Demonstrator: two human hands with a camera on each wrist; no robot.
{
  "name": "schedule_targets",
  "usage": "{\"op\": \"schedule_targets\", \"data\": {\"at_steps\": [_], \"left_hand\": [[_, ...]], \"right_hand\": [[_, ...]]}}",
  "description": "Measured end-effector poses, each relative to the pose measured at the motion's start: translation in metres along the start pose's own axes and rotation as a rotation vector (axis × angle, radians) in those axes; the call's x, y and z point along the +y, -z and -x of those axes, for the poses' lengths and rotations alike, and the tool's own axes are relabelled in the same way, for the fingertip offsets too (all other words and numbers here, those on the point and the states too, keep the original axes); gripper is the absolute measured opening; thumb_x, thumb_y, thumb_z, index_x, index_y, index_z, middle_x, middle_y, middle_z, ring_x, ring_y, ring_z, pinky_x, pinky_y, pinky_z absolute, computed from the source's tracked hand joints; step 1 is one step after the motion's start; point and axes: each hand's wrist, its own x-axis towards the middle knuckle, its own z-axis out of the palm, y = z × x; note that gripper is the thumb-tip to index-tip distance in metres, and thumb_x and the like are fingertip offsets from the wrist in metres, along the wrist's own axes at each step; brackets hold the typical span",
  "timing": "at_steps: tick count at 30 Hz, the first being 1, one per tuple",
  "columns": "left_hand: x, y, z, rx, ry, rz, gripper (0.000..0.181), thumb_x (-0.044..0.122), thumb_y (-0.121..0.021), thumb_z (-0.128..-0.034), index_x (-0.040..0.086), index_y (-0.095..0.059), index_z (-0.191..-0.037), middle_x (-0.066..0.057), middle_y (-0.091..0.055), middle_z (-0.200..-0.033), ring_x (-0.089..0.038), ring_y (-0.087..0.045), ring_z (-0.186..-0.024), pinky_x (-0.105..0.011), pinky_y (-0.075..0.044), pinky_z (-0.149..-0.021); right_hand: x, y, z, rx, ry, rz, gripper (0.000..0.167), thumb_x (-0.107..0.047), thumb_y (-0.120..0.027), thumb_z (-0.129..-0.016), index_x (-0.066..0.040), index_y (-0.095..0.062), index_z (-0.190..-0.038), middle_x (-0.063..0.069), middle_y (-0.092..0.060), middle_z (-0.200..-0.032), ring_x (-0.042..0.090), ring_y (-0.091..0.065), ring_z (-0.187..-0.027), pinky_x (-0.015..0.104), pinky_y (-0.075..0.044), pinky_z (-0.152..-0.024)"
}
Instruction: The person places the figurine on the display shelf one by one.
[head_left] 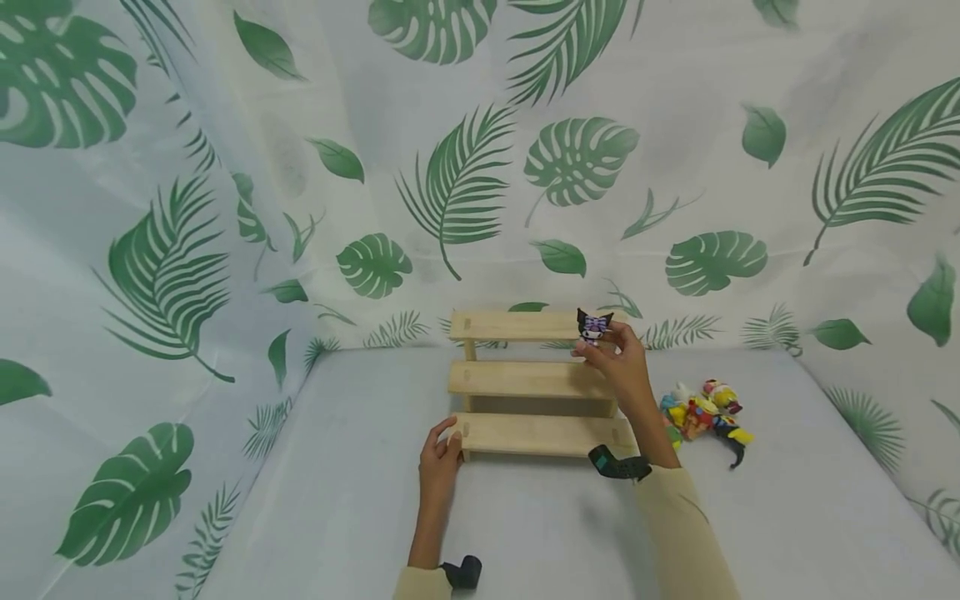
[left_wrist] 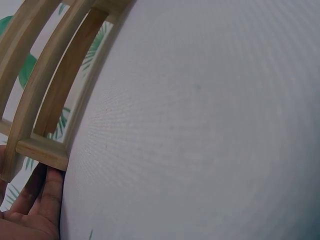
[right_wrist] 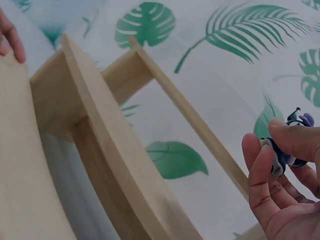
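My right hand (head_left: 622,362) pinches a small black, white and purple toy figurine (head_left: 593,326) between thumb and fingers, in front of the right part of the top step. In the right wrist view, the fingers partly cover the figurine (right_wrist: 280,159). A three-step wooden display shelf (head_left: 536,379) stands on the white surface. At the left end of its lowest step, my left hand (head_left: 438,454) grips the edge. From the left wrist, the fingers of that hand (left_wrist: 37,210) touch the shelf's end (left_wrist: 42,151); its thumb is mostly out of frame.
To the right of the shelf lies a pile of colourful small toys (head_left: 701,412). Behind everything hangs a white sheet with green leaf prints (head_left: 645,75). The pale ground sheet (head_left: 360,483) reaches around the shelf.
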Motion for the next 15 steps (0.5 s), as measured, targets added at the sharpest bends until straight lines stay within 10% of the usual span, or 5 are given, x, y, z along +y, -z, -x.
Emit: {"op": "schedule_targets", "data": {"at_steps": [8, 15], "left_hand": [[0.008, 0.004, 0.003, -0.008, 0.022, 0.024, 0.034, 0.011, -0.059, -0.0978, 0.007, -0.057, -0.132, -0.017, -0.071, -0.097, -0.016, -0.06, -0.082, -0.028, -0.052, -0.073], [0.001, 0.0, 0.0, 0.006, -0.002, -0.048, 0.034, 0.02, -0.058, -0.0991, 0.014, -0.057, -0.133, -0.007, -0.067, -0.085, -0.01, -0.054, -0.072, -0.021, -0.047, -0.066]], "right_hand": [[0.0, -0.037, -0.024, 0.008, 0.102, 0.178, 0.053, -0.009, -0.074, -0.087, 0.005, -0.046, -0.13, 0.018, -0.056, -0.109, 0.003, -0.066, -0.078, 0.018, -0.055, -0.069], [0.003, -0.058, -0.036, 0.101, 0.2, 0.424, 0.051, -0.012, -0.08, -0.081, 0.0, -0.056, -0.124, 0.021, -0.067, -0.104, 0.03, -0.065, -0.093, 0.025, -0.05, -0.072]]}}
